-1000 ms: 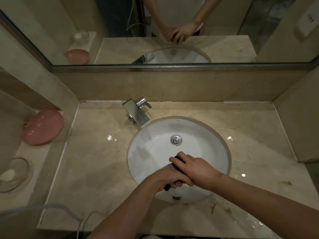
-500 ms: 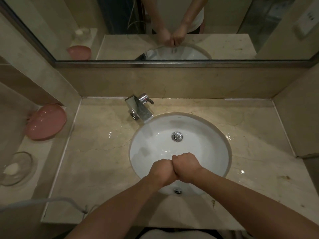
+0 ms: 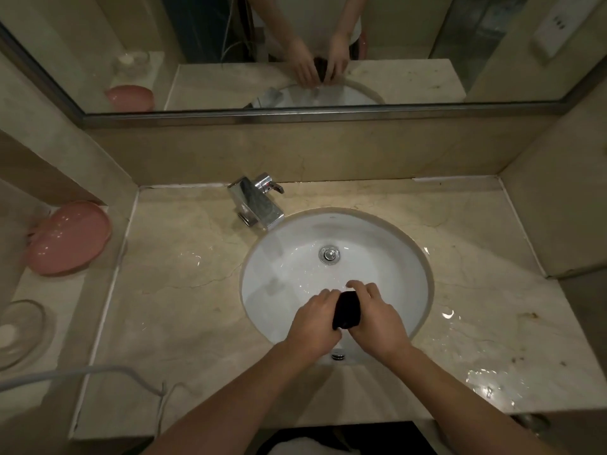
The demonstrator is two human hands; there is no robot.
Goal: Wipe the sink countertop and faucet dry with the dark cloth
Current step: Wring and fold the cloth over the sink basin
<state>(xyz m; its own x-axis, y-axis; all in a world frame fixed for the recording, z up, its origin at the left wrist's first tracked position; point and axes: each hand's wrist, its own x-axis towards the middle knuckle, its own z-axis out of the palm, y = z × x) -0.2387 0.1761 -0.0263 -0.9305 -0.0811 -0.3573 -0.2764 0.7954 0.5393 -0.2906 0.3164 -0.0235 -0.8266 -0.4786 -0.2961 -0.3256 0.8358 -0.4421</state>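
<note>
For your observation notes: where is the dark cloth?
The bunched dark cloth is gripped between the left hand and right hand, above the white basin's near side.

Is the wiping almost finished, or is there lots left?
Lots left. Nothing looks dried yet: the countertop has shiny puddles, the biggest at the front right. Right now the left hand and right hand both grip the bunched dark cloth over the sink basin. The cloth touches neither the countertop nor the faucet, so both need wiping.
</note>
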